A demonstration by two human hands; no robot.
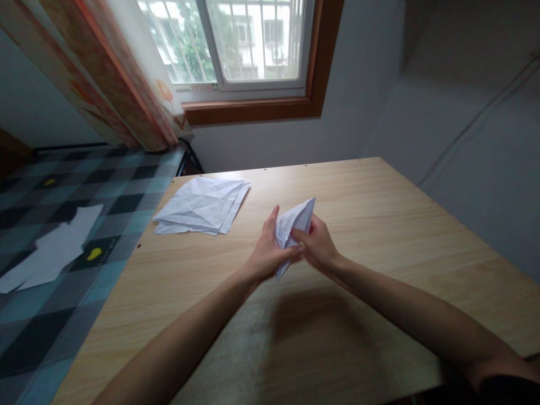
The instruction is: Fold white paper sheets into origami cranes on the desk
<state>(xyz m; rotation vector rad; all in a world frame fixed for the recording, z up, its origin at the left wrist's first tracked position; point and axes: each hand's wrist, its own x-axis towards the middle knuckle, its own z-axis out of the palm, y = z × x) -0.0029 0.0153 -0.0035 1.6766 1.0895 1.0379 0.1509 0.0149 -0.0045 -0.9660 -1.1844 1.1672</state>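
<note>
Both hands hold a folded sheet of white paper (295,219) above the middle of the table, its pointed corners sticking out at top right and bottom. My left hand (270,247) grips its left side, the thumb lying across the lower front. From the right, my right hand (318,239) pinches the paper, its thumb pressed against a fold. Some fingers of both hands are hidden behind the paper. At the table's far left lies a stack of creased white paper sheets (202,205).
The wooden table (400,236) reaches toward the wall. Left of it is a bed with a checked cover (46,332), where loose white paper pieces (59,247) lie. A curtain (126,73) hangs beside a barred window (257,39) at the back.
</note>
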